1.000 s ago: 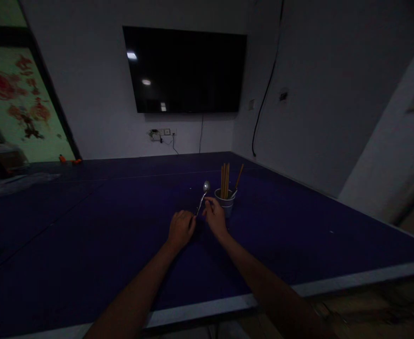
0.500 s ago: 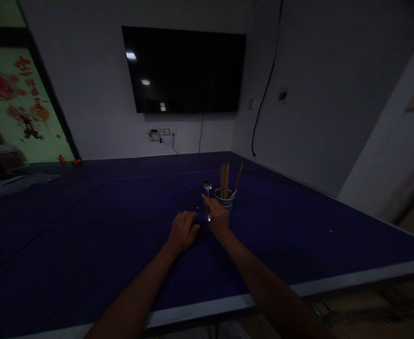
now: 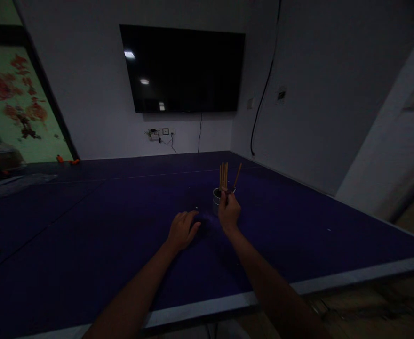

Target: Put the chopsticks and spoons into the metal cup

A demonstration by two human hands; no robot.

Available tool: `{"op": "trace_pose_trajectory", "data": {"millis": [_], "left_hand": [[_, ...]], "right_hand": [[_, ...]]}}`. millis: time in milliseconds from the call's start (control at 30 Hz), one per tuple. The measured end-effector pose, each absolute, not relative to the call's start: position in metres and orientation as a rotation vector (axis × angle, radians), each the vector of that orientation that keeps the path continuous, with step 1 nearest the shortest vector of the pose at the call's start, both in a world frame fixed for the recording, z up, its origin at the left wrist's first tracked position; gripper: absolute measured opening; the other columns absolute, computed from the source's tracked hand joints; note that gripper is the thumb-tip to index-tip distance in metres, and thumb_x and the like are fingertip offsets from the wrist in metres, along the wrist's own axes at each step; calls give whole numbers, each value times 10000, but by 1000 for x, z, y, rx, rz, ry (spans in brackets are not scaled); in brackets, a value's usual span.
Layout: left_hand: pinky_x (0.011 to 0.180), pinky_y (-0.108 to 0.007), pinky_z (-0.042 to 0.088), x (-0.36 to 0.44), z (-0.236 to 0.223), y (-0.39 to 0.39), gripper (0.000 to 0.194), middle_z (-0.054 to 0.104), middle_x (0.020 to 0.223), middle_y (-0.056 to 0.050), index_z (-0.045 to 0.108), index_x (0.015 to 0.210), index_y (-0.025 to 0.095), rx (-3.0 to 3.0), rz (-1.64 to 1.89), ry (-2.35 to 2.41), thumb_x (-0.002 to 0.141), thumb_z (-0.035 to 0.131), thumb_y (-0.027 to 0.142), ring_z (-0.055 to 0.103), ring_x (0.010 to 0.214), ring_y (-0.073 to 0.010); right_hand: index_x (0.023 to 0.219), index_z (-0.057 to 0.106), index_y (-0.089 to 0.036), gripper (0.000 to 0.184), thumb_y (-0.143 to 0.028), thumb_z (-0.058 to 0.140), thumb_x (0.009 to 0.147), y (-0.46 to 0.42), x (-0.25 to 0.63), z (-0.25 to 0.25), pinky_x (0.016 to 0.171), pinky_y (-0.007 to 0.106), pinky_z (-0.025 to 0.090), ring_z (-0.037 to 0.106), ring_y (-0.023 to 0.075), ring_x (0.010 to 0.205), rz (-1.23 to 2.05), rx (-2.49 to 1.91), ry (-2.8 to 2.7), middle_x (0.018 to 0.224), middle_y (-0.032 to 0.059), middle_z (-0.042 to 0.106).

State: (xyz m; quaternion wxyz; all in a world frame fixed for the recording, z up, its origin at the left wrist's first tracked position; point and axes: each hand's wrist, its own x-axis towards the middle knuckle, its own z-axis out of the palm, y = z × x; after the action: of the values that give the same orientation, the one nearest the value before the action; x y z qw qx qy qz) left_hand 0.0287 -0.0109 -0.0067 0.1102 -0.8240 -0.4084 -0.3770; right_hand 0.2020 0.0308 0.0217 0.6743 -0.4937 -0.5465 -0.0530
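My right hand (image 3: 230, 211) is closed at the near rim of a light-coloured cup (image 3: 216, 203), with thumb and fingers pinched together. Whatever sits between those fingers is hidden, and the spoon is not visible. Several wooden chopsticks (image 3: 223, 175) stand upright in the cup. Another wooden stick (image 3: 238, 174) leans out to the right, beside a small pale tip at the rim. To the left of the cup, my left hand (image 3: 181, 230) lies on the purple tabletop, fingers loosely spread and holding nothing.
The broad purple table (image 3: 122, 245) has a pale front edge (image 3: 355, 274). Clear plastic wrapping (image 3: 19, 184) and small orange objects (image 3: 66, 159) lie at the far left. A dark television (image 3: 186, 70) hangs above wall sockets (image 3: 161, 132); a black cable (image 3: 263, 103) hangs at the right.
My right hand has moved right, from beside the cup to its near rim. The metal spoon it held is now out of sight. My left hand has stayed nearly still.
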Motion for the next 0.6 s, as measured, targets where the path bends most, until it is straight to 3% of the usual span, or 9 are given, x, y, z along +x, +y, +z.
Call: {"op": "trace_pose_trajectory", "data": {"millis": [233, 400, 600], "left_hand": [[841, -374, 426, 29, -8, -11, 413, 648, 967, -101, 528, 1150, 167, -2434, -1080, -1231, 927, 283, 415, 576, 923, -207], [845, -376, 427, 29, -8, -10, 406, 647, 1007, -102, 522, 1157, 173, -2425, -1071, -1224, 928, 283, 406, 574, 929, -207], [828, -359, 429, 31, -8, -11, 386, 651, 993, -95, 523, 1152, 176, -2404, -1082, -1226, 927, 299, 397, 581, 912, -200]], "right_hand": [[1137, 585, -161, 409, -367, 313, 911, 35, 204, 20, 707, 298, 451, 623, 187, 729, -30, -1160, -1252, 788, 63, 671], [1287, 480, -180, 450, -361, 324, 905, 37, 204, 18, 737, 310, 459, 634, 187, 790, -7, -1143, -1231, 886, 71, 685], [1307, 458, -178, 465, -377, 308, 915, 32, 203, 19, 740, 317, 470, 643, 190, 806, -63, -1150, -1232, 966, 90, 686]]}}
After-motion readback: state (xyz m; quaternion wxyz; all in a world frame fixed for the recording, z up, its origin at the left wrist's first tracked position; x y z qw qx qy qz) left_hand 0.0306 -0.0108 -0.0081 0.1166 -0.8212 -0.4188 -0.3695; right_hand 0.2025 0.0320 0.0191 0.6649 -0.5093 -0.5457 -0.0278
